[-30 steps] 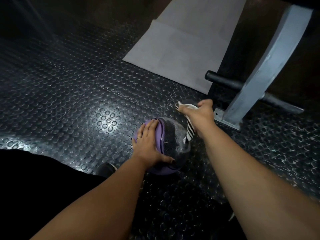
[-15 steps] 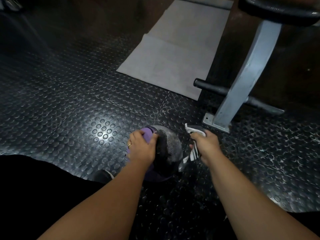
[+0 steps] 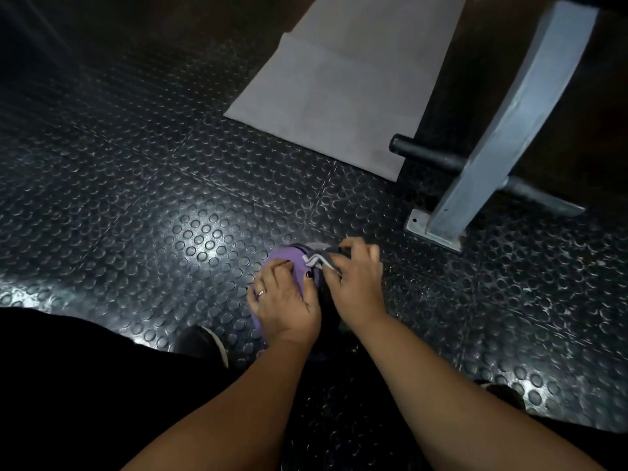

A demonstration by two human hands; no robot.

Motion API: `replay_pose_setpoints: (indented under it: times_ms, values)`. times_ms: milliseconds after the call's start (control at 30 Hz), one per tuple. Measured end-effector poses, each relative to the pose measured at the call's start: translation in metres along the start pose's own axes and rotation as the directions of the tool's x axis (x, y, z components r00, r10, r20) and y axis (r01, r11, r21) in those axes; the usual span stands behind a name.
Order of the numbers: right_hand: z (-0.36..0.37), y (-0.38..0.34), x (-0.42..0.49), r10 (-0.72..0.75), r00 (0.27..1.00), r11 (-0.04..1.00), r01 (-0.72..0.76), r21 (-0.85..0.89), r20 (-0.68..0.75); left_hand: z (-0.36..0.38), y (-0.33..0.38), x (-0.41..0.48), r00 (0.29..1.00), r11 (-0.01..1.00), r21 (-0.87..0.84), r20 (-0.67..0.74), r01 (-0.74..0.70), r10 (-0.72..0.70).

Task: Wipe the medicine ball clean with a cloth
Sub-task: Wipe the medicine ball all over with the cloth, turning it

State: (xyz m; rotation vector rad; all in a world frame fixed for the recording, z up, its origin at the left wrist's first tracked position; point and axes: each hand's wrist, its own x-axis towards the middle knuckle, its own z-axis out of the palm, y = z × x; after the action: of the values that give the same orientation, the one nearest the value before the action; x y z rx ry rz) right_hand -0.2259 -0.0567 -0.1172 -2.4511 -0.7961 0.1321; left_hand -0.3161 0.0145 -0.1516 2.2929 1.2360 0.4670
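A purple and black medicine ball sits on the studded black rubber floor. My left hand lies on its purple left side, fingers spread over the top and thumb toward the middle. My right hand grips a grey and white striped cloth and presses it on the ball's top right. Most of the ball's black half is hidden under both hands.
A grey metal machine leg with a bolted foot plate and a black crossbar stands just right of the ball. A grey mat lies beyond. My shoes are near the ball, on the floor.
My right hand has brought the cloth from the ball's right side onto its top. The left hand has stayed on the purple side, its fingers now spread flatter.
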Motion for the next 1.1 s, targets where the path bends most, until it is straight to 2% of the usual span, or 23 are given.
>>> replay_pose_setpoints:
  times_ms: [100,167,267,333,467,567,667,833,1000,1100]
  values:
    - [0.011,0.004,0.029,-0.012,0.999,1.0,0.012,-0.001,0.048,0.001,-0.001,0.005,0.999,1.0,0.023,0.029,-0.015,0.014]
    - [0.02,0.01,0.052,0.025,0.994,0.999,-0.03,0.042,0.108,0.002,0.0,0.009,0.999,0.999,0.032,0.032,-0.028,0.027]
    - [0.028,0.021,0.081,0.105,0.967,0.991,-0.122,0.059,0.233,0.006,0.004,0.009,0.999,0.998,0.034,-0.017,-0.05,0.051]
    - [0.027,0.023,0.083,0.111,0.961,0.989,-0.131,0.063,0.253,0.008,0.006,0.01,0.998,0.999,0.031,-0.041,-0.038,0.04]
    - [0.01,0.013,0.042,0.025,0.991,0.986,-0.046,0.163,0.129,0.008,0.012,0.019,1.0,1.0,0.018,-0.015,0.011,-0.011]
    - [0.001,0.005,0.003,0.033,0.999,0.968,-0.038,0.249,0.021,0.006,0.016,0.029,0.996,0.998,0.024,0.069,0.051,-0.052]
    - [0.002,0.002,-0.024,0.044,0.999,0.961,-0.036,0.275,-0.025,0.005,0.017,0.028,0.995,0.998,0.029,0.089,0.052,-0.054]
    - [0.002,0.011,-0.013,0.039,0.998,0.974,-0.026,0.224,-0.055,0.008,0.015,0.021,0.991,0.992,0.108,0.121,-0.068,0.055]
    - [0.009,0.013,0.056,-0.018,0.991,0.993,0.003,0.116,0.131,0.008,0.008,0.016,0.99,0.987,0.117,0.103,-0.111,0.099]
    - [0.024,0.016,0.09,0.071,0.97,0.988,-0.099,0.116,0.231,0.009,0.008,0.014,0.993,0.99,0.103,0.072,-0.1,0.093]
